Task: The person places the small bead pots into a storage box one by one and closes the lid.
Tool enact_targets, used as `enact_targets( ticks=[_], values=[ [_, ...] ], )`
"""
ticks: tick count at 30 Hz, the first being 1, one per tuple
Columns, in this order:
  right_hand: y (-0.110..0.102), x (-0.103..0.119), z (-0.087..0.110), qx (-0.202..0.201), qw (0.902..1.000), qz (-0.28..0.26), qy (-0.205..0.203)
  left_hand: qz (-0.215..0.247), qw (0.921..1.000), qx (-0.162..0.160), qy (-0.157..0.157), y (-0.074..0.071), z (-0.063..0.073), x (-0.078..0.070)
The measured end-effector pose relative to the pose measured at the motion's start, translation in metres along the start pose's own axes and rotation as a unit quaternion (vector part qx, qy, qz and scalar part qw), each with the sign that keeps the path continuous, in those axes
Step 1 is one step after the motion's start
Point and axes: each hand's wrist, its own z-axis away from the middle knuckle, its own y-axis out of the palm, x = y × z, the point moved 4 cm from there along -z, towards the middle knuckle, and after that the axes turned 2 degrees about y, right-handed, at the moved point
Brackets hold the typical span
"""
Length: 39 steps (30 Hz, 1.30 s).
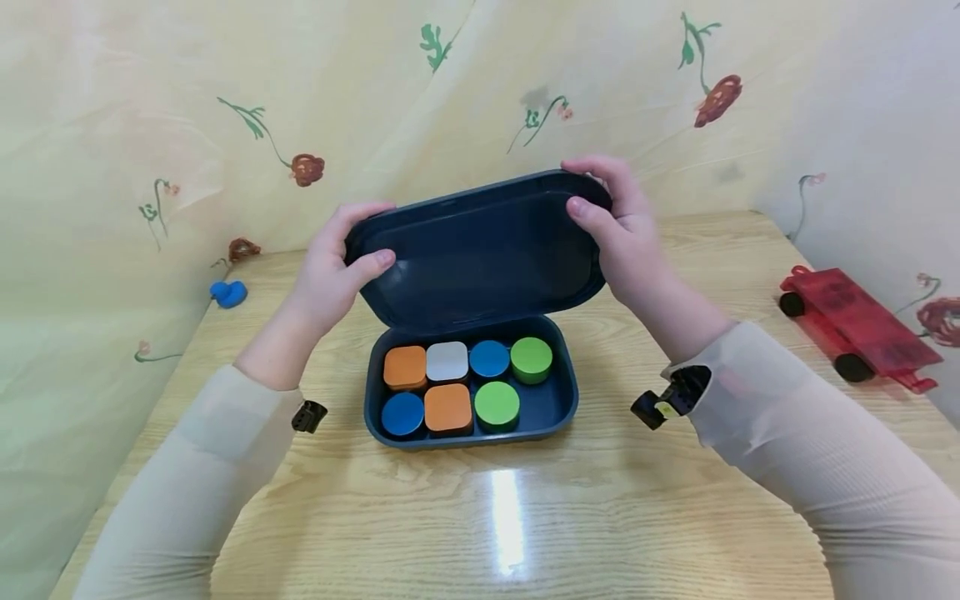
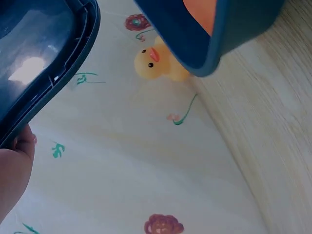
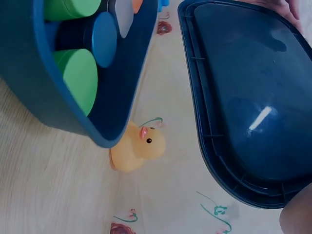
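Observation:
Both hands hold a dark blue lid by its two ends, tilted so that its ridged underside faces the head camera. The left hand grips the left end, thumb on the inner face and fingers behind the rim. At the higher right end, the right hand pinches the lid the same way. Just below sits a dark blue box on the table. Inside stand two orange square-topped pieces, one white square-topped piece, two blue round ones and two green round ones. The box's front right corner holds no piece.
Behind the box, a yellow rubber duck shows in both wrist views; the lid hides it from the head view. A red toy wagon with black wheels stands at the right. At the far left lies a small blue toy. Flower-painted cloth backs the table.

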Motion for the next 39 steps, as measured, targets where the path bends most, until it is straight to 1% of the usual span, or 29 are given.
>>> enact_targets(
  ticks=[1,2,4,6,8,10,13,15,17,18,19,21,24,25,27,29,30,32,35,37,39],
  values=[
    [0.0,0.0,0.001,0.002,0.9999,0.014,-0.008,-0.012,0.9999,0.0,0.005,0.0,0.001,-0.001],
    [0.001,0.0,0.001,0.006,0.9995,0.026,-0.015,-0.023,0.9996,-0.001,0.017,0.0,0.001,-0.002],
    [0.001,0.0,0.003,0.017,0.9984,0.047,-0.026,-0.041,0.9978,-0.012,0.049,0.001,0.003,-0.004],
    [0.002,0.0,0.004,0.036,0.9953,0.079,-0.042,-0.06,0.9943,-0.026,0.085,0.002,0.007,-0.006],
    [0.001,0.001,0.007,0.058,0.9918,0.101,-0.053,-0.08,0.989,-0.039,0.118,0.003,0.011,-0.008],
    [0.0,0.002,0.009,0.078,0.9911,0.092,-0.057,-0.092,0.9852,-0.048,0.137,0.005,0.014,-0.01],
    [0.0,0.006,0.013,0.115,0.9898,0.06,-0.058,-0.1,0.9811,-0.054,0.157,0.007,0.019,-0.014],
    [0.002,0.009,0.016,0.141,0.9876,0.038,-0.057,-0.093,0.9799,-0.055,0.167,0.006,0.022,-0.016],
    [0.006,0.015,0.02,0.16,0.9841,0.032,-0.072,-0.084,0.979,-0.057,0.177,0.006,0.026,-0.018],
    [0.008,0.018,0.022,0.163,0.9828,0.028,-0.083,-0.073,0.9803,-0.055,0.175,0.005,0.028,-0.019],
    [0.01,0.021,0.025,0.162,0.9817,0.024,-0.098,-0.059,0.9819,-0.053,0.172,0.005,0.03,-0.019],
    [0.015,0.027,0.028,0.146,0.9803,0.017,-0.132,-0.028,0.9857,-0.047,0.159,0.005,0.033,-0.019],
    [0.019,0.033,0.029,0.089,0.9796,0.018,-0.179,0.012,0.9911,-0.035,0.128,0.005,0.035,-0.017],
    [0.019,0.034,0.029,0.067,0.9797,0.017,-0.188,0.016,0.9925,-0.032,0.117,0.006,0.035,-0.016],
    [0.02,0.035,0.027,0.027,0.9791,0.013,-0.201,0.006,0.995,-0.027,0.096,0.006,0.034,-0.014],
    [0.021,0.035,0.028,0.004,0.9786,0.006,-0.205,0.005,0.9969,-0.025,0.075,0.007,0.033,-0.012],
    [0.022,0.035,0.028,-0.001,0.9785,-0.001,-0.206,0.012,0.9977,-0.026,0.062,0.006,0.032,-0.01],
    [0.023,0.033,0.03,-0.008,0.978,-0.009,-0.208,0.043,0.998,-0.028,0.037,0.007,0.031,-0.006],
    [0.026,0.033,0.031,-0.007,0.9756,-0.009,-0.219,0.093,0.995,-0.037,-0.002,0.008,0.03,0.0],
    [0.028,0.035,0.032,-0.001,0.9723,-0.002,-0.234,0.104,0.9933,-0.033,-0.039,0.009,0.031,0.006],
    [0.03,0.037,0.032,0.007,0.9674,0.013,-0.253,0.111,0.9899,-0.021,-0.085,0.01,0.032,0.011]
  ],
)
